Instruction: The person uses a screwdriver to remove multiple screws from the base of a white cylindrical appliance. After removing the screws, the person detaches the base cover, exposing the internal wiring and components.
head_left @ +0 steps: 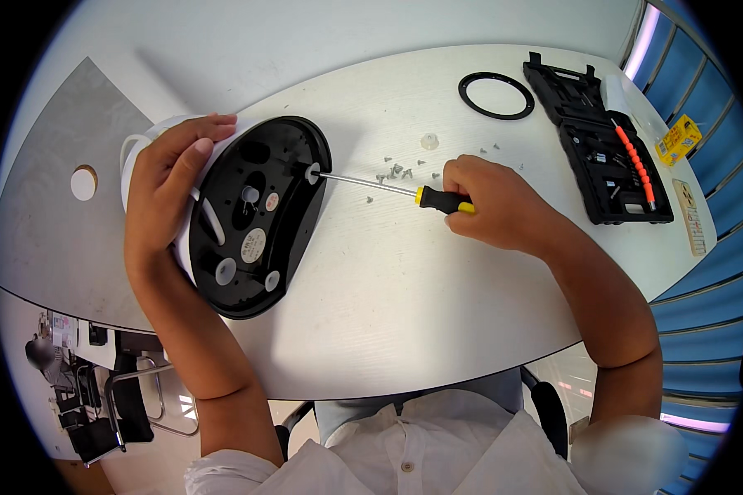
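Note:
A white appliance lies on its side with its black underside (256, 214) turned toward me on the white table (404, 289). My left hand (169, 181) grips its white body from the left and steadies it. My right hand (491, 202) holds a screwdriver with a yellow and black handle (444, 201). Its metal shaft (367, 183) runs left, and the tip sits in a white screw post at the upper edge of the black base. Several small loose screws (396, 172) lie on the table just beyond the shaft.
A black ring (496, 96) lies at the far side of the table. An open black tool case (598, 140) holding a red-handled tool (636, 161) sits at the far right. A small white cap (429, 141) rests near the screws. Blue panels stand to the right.

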`<state>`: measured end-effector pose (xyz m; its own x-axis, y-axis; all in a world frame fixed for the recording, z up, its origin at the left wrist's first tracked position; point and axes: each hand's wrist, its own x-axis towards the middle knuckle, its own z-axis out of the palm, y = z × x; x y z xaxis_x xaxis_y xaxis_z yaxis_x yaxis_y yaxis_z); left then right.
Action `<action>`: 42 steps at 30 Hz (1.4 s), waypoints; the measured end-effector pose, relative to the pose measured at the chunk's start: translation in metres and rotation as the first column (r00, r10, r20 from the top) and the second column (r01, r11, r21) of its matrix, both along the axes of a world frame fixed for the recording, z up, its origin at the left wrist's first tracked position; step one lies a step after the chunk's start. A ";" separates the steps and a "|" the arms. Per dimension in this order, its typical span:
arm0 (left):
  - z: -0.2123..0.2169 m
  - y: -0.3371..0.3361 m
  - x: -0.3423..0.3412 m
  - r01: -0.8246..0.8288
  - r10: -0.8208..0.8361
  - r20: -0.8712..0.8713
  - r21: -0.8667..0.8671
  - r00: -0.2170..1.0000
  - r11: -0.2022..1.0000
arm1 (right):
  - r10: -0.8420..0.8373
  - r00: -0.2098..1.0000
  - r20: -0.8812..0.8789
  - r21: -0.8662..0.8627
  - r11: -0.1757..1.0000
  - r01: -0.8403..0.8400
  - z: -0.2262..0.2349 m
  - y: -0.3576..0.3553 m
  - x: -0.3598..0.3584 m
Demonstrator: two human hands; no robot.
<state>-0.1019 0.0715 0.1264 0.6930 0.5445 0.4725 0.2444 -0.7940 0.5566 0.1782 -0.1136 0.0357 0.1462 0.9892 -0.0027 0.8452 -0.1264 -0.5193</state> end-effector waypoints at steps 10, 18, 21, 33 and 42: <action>-0.001 -0.002 0.001 -0.012 0.012 0.013 -0.039 1.000 0.999 | -0.034 0.999 -0.005 -0.013 0.999 0.034 0.008 -0.002 -0.003; 0.000 0.000 0.000 0.015 -0.014 0.011 -0.024 1.000 1.000 | -0.008 0.998 0.063 0.103 0.995 0.002 -0.008 -0.001 0.003; -0.001 0.000 0.000 0.014 -0.014 0.017 -0.031 1.000 0.999 | -0.026 0.998 0.058 0.053 0.998 0.023 -0.003 0.000 0.001; -0.002 0.001 0.000 0.010 -0.010 0.024 -0.025 1.000 1.000 | -0.054 0.999 0.003 0.068 0.996 0.054 -0.002 0.001 -0.001; -0.001 0.000 0.000 -0.001 0.001 0.008 -0.009 1.000 1.000 | -0.060 0.996 0.068 -0.025 0.998 0.062 0.000 0.003 -0.002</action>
<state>-0.1022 0.0716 0.1251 0.6887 0.5493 0.4733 0.2405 -0.7889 0.5656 0.1766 -0.1110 0.0355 0.2068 0.9782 -0.0170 0.8684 -0.1915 -0.4574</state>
